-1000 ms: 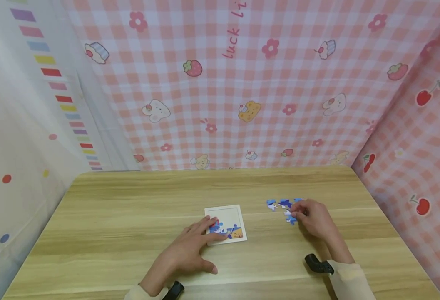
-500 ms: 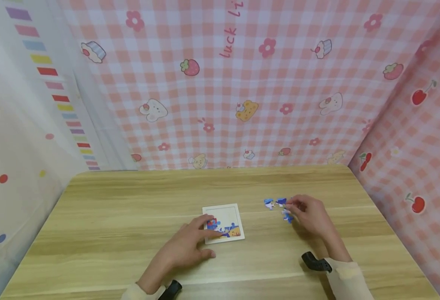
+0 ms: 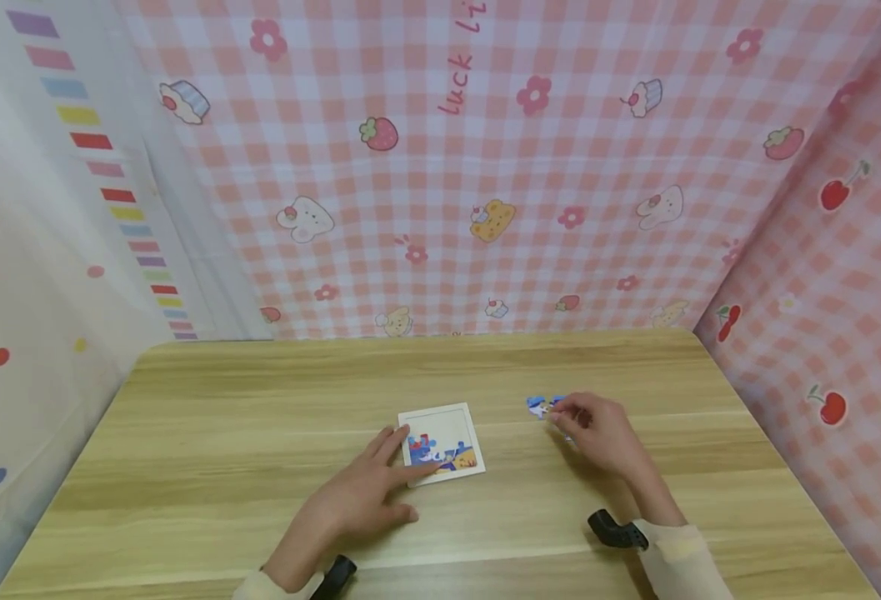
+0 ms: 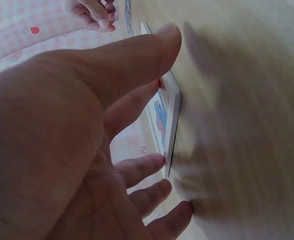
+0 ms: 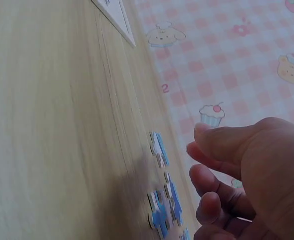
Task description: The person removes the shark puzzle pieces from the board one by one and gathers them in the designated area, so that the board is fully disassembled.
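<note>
A square white-framed puzzle tray (image 3: pixel 451 408) lies flat on the table, its lower part filled with blue, red and orange puzzle pieces (image 3: pixel 440 457). My left hand (image 3: pixel 361 492) rests at its left side; the extended fingers touch the frame and the lower pieces. To the right, my right hand (image 3: pixel 598 429) hovers above several loose puzzle pieces (image 5: pixel 159 215), fingers loosely curled. Thumb and index finger are close together, with nothing visible between them in the right wrist view. In the head view this hand hides most of the loose pieces; one blue and white piece (image 3: pixel 536 407) shows at its left.
The wood-grain table (image 3: pixel 260 400) stands against a pink checked cloth wall (image 3: pixel 410 167). A white dotted cloth (image 3: pixel 27 400) hangs on the left and another checked cloth (image 3: pixel 823 333) on the right. Each wrist carries a black camera mount (image 3: pixel 616 531).
My right hand has shifted left over the loose pieces, covering more of them. The tray has slid slightly left together with my left hand. The head view has shifted a little.
</note>
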A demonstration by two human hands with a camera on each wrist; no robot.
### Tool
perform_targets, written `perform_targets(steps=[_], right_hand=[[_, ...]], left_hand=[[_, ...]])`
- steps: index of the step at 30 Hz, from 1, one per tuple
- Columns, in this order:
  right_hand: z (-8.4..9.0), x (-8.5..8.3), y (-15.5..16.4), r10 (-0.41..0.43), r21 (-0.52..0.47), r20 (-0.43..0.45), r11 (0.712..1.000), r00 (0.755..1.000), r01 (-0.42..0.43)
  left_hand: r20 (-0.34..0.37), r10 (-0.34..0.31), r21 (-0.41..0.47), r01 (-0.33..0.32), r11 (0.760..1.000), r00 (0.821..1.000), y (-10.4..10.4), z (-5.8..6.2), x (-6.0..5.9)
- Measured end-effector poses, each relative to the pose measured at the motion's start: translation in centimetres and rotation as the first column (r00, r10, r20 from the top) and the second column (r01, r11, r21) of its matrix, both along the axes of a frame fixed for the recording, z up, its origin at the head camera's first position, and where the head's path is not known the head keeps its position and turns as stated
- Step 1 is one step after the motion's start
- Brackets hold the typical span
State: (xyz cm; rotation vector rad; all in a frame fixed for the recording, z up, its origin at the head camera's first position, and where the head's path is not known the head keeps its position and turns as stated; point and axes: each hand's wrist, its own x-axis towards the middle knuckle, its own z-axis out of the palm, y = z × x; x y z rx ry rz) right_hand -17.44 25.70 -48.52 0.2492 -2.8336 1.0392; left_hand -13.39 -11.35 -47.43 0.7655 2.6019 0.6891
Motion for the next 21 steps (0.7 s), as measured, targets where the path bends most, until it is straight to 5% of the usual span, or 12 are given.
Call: perform_targets(steps=[9, 21], right_hand=[[-0.4, 0.3, -2.3, 0.069, -0.02, 0.016, 0.997, 0.997, -0.069], [0.1, 0.7, -6.9, 0.157, -0.071, 0.04, 0.986, 0.987, -0.153]], left_hand=[[0.002, 0.014, -0.014, -0.014, 1.0, 1.0, -0.3, 0.5, 0.6], [-0.008, -0.039, 0.011, 0.039, 0.999, 0.999, -0.4, 0.1, -0.1]])
